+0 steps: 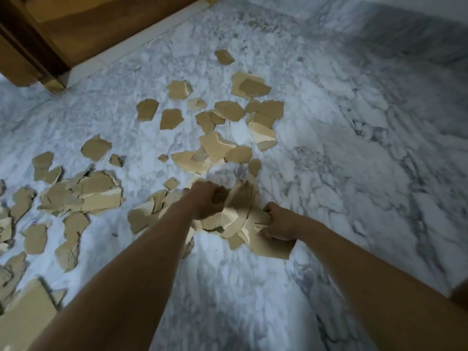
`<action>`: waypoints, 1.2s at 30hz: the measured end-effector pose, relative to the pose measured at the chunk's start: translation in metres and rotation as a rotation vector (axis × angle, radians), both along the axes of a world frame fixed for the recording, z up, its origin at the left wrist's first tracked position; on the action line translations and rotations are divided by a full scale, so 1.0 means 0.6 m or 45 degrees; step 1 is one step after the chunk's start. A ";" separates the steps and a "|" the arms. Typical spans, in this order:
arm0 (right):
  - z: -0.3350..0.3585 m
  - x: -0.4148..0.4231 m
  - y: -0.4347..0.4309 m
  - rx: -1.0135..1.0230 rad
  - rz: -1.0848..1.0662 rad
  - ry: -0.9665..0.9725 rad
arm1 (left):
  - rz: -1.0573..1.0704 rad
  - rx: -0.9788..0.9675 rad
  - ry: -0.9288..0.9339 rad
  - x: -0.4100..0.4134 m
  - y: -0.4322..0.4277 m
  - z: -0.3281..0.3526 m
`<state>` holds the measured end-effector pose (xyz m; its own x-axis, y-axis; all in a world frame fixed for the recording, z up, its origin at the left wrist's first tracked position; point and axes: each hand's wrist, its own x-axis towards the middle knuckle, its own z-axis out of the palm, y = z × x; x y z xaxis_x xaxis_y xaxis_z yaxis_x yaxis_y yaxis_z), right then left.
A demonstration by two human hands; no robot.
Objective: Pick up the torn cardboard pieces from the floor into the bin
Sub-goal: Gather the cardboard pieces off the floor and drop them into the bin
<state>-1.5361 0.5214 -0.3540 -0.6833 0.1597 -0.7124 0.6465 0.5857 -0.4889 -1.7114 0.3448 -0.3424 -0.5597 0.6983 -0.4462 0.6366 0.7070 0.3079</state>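
Observation:
Several torn tan cardboard pieces lie scattered over the white marble floor [354, 173], from the far middle [249, 84] to the left edge [83, 193]. Between my two hands is a bunched stack of cardboard pieces [240, 221]. My left hand [207, 200] grips the stack from the left with curled fingers. From the right, my right hand [279, 220] holds the same stack, fingers curled round its edge. No bin is in view.
A brown wooden door and frame [50, 34] stand at the far left with a pale threshold strip [141, 44]. A larger flat piece of cardboard [27, 315] lies at the bottom left. The wall base [430, 29] runs along the far right.

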 end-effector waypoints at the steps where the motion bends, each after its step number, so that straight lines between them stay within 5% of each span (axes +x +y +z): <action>1: -0.003 0.004 0.002 0.006 0.016 0.010 | 0.005 0.028 0.047 0.002 -0.001 -0.001; 12: 0.081 -0.037 0.006 -0.033 0.158 -0.069 | 0.628 0.346 -0.285 -0.035 -0.108 0.085; 23: 0.126 -0.168 -0.160 0.059 0.438 0.102 | 0.644 -0.055 0.086 -0.051 -0.383 0.166; 27: 0.114 -0.172 -0.197 0.185 0.532 0.026 | 0.612 -0.123 -0.167 -0.049 -0.453 0.124; 29: 0.109 -0.156 -0.185 0.227 0.565 -0.050 | 0.842 -0.032 -0.386 -0.026 -0.438 0.129; 31: 0.104 -0.132 -0.159 0.268 0.553 -0.146 | 0.831 0.099 -0.240 -0.009 -0.407 0.129; 36: 0.071 -0.077 -0.113 0.314 0.457 -0.293 | 0.666 0.072 -0.389 -0.014 -0.320 0.110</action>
